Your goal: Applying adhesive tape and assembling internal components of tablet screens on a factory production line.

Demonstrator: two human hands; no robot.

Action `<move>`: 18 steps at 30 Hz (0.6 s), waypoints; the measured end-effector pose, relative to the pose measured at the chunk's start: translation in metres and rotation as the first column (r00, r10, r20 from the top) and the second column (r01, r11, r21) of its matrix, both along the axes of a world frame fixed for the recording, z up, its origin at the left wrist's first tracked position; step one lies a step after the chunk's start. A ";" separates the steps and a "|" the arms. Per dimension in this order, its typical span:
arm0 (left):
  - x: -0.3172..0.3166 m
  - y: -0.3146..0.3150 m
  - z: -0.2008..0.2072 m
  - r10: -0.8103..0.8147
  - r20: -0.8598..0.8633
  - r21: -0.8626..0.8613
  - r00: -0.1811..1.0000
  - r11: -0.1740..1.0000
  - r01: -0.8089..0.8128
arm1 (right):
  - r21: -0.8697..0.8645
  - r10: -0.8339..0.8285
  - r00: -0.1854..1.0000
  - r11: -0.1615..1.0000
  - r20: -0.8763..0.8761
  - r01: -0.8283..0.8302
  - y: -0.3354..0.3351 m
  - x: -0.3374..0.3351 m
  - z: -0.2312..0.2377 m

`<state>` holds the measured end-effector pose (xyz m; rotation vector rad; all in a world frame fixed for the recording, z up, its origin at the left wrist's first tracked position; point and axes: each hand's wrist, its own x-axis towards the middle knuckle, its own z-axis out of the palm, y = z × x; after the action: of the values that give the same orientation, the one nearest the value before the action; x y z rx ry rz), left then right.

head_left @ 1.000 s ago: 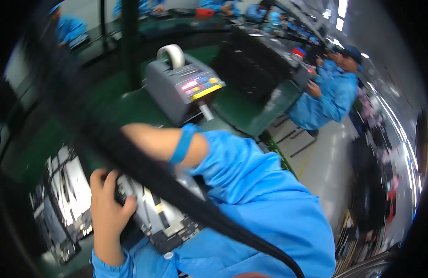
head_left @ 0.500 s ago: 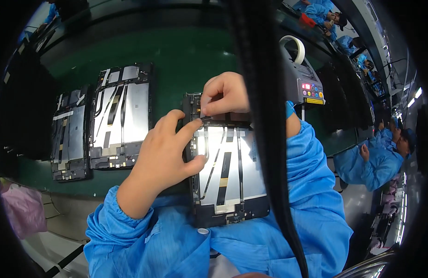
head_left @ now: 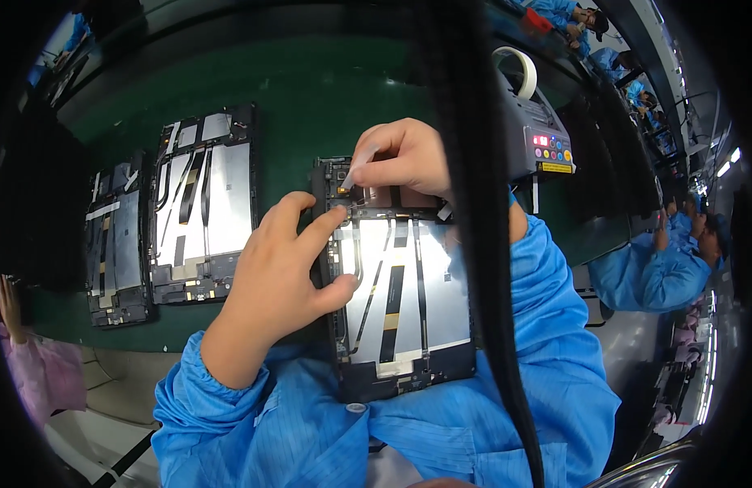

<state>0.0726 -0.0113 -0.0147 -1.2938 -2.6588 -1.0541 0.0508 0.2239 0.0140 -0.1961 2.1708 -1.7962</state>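
Note:
In front of me lies an opened tablet chassis (head_left: 368,305) with a silver plate, black ribbon cables and a dark border, its near end close to my body. My left hand (head_left: 290,281) is open, fingers spread over the chassis's left edge. Its index fingertip touches the upper left part and its thumb rests by the silver plate. Above the chassis's top end, my right hand (head_left: 404,159) pinches a short whitish tape strip (head_left: 359,167), whose lower end hangs over the upper left corner. A black strap hides my right wrist and part of the chassis.
Two similar opened chassis (head_left: 209,203) lie left on the green table (head_left: 311,89). At the right stands a grey tape dispenser (head_left: 538,134) with a tape roll (head_left: 518,69). Co-workers in blue (head_left: 660,268) sit at the right; a person's pink sleeve (head_left: 50,374) shows at left.
My right hand has lifted slightly, and the whitish strip in its pinch now shows plainly. My left hand stays on the edge. Another person's hand has appeared at far left.

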 end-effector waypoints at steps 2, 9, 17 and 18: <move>-0.001 0.003 0.000 -0.008 -0.030 0.036 1.000 0.999 0.009 | -0.086 -0.008 1.000 0.996 0.004 0.008 0.005 0.001 -0.002; 0.003 -0.005 -0.001 0.006 0.002 0.033 1.000 0.999 -0.007 | -0.496 -0.336 0.692 0.867 -0.639 -0.036 -0.034 0.090 0.074; 0.003 -0.001 -0.002 0.004 -0.058 0.036 0.998 0.999 -0.002 | -0.388 -0.364 0.414 0.921 -0.834 0.029 -0.038 0.175 0.085; 0.003 -0.001 -0.003 0.001 -0.051 0.040 0.999 0.999 0.001 | -0.427 -0.399 0.424 0.904 -0.813 0.032 -0.041 0.178 0.081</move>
<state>0.0760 -0.0125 -0.0173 -1.2948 -2.5874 -1.0538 0.2287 0.1824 0.0952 -1.2955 2.5197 -2.6449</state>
